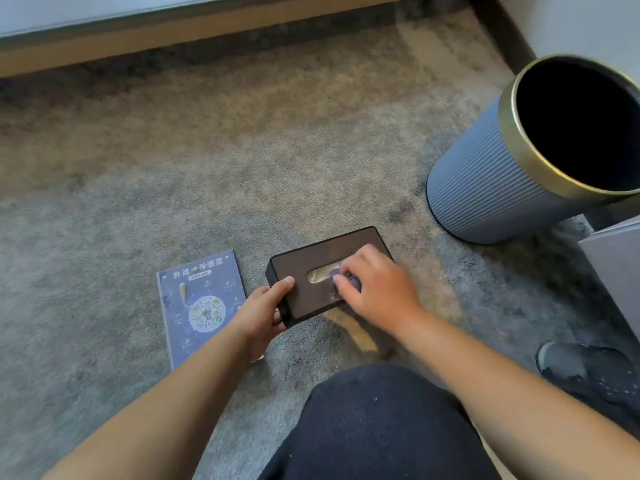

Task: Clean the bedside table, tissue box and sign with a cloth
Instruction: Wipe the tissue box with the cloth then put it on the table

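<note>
A dark brown tissue box [308, 261] lies flat on the carpet, its slot facing up. My left hand [263, 313] grips the box's near left corner, thumb on top. My right hand [374, 289] presses a small dark cloth [346, 280] onto the box top, just right of the slot; most of the cloth is hidden under the fingers. A blue sign [201, 303] with white characters and a round code lies flat on the carpet just left of the box, partly under my left forearm.
A ribbed grey bin [485, 181] with a gold rim stands to the right of the box. A grey cabinet corner [616, 265] is at the right edge. My knee [374, 417] and shoe [588, 372] are near. A wooden bed base [138, 39] runs along the top.
</note>
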`<state>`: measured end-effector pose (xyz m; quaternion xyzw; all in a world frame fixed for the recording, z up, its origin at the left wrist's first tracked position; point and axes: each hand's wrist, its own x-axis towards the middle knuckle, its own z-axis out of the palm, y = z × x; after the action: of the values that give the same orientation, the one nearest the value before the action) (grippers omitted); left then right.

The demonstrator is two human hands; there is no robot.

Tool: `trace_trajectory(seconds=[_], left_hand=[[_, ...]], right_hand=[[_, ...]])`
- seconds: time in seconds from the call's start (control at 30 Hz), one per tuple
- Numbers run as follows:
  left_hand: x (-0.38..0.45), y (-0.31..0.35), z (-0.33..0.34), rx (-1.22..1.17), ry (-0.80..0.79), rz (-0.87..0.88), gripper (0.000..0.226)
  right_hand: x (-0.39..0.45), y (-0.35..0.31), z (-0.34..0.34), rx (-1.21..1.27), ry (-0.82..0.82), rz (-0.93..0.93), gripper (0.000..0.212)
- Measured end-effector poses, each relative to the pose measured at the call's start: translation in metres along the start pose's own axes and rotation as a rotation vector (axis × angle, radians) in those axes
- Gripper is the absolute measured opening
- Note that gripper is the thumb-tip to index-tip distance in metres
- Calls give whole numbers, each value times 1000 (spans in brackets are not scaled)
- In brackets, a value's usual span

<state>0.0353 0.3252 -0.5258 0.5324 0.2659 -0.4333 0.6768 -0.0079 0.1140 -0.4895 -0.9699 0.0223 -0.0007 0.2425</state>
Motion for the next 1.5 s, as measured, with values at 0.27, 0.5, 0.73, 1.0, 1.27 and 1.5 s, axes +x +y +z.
trace_trajectory(seconds=[0.27, 0.5, 0.73, 1.0, 1.27, 1.5], left_hand=[[5, -8, 1, 56, 36, 52, 33], [2, -7, 4, 57, 74, 55, 43], [1, -6, 5, 34, 84, 40, 40], [8, -5, 0, 79, 62, 39, 35], [10, -4, 0, 96, 99, 31, 47], [10, -11, 1, 85, 123, 10, 45]], right_hand=[[-12, -29, 43, -116, -7, -204, 23], [3, 100, 18, -266, -73, 399, 28], [-3, 47, -6, 1, 140, 285, 19], [-25, -31, 43, -10, 20, -175, 21], [4, 101, 15, -205, -61, 388, 25], [82, 92, 3, -23, -78, 293, 24]])
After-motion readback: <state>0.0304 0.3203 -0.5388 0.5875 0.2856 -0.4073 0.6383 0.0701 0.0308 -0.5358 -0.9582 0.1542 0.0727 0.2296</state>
